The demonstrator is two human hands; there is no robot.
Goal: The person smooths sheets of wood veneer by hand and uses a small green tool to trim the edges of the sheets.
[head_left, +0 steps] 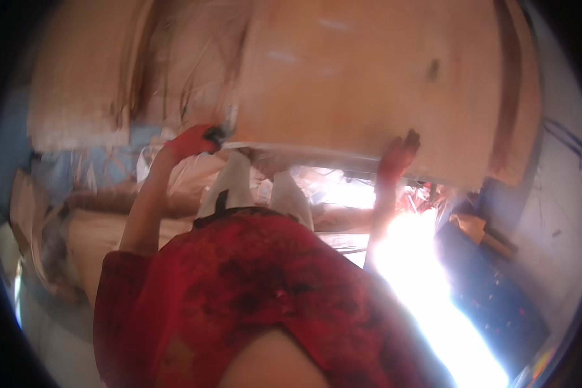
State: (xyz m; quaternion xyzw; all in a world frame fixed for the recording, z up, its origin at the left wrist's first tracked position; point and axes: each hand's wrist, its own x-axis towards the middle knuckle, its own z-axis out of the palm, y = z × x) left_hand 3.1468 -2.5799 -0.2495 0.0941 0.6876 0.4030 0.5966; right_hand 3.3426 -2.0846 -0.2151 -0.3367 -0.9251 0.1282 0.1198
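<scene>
A large, flat tan panel (343, 84) lies in front of me; whether it is wood or cardboard I cannot tell. My left hand (191, 143), reddish with dark fingertips, is curled at the panel's near left corner. Blur hides what its fingers close on, if anything. My right hand (398, 158) lies on the panel near its front edge, its fingers stretched forward with nothing in them. A small dark mark (434, 68) shows on the panel beyond that hand.
Left of the panel are a crinkled clear-wrapped surface (191, 64) and another tan panel (84, 77). Crumpled plastic and brown wrapping (103, 204) lie below. At the right are a dark blue mat-like piece (491, 284) and pale floor (549, 200). Strong glare covers the lower right.
</scene>
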